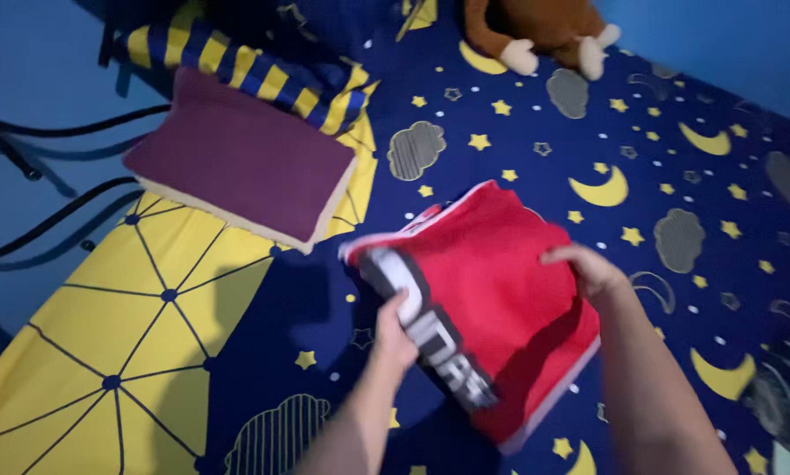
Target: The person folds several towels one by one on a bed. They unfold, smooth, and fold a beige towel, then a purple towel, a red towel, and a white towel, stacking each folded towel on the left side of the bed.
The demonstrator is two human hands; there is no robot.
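A folded red garment (pixel 491 281) with a black-and-white waistband along its near-left edge lies on a dark blue bedsheet (pixel 544 149) printed with yellow moons, stars and grey clouds. My left hand (pixel 396 330) grips the waistband edge at the garment's left side. My right hand (pixel 593 271) rests on the red cloth at its right edge, fingers curled over it.
A maroon folded cloth or cushion (pixel 241 158) lies at the upper left, on yellow-and-blue striped fabric (pixel 245 66). A brown plush toy (pixel 544 31) sits at the top. A yellow panel (pixel 105 325) covers the left. Dark cables (pixel 52 132) run along the blue wall. Striped dark fabric (pixel 786 387) lies far right.
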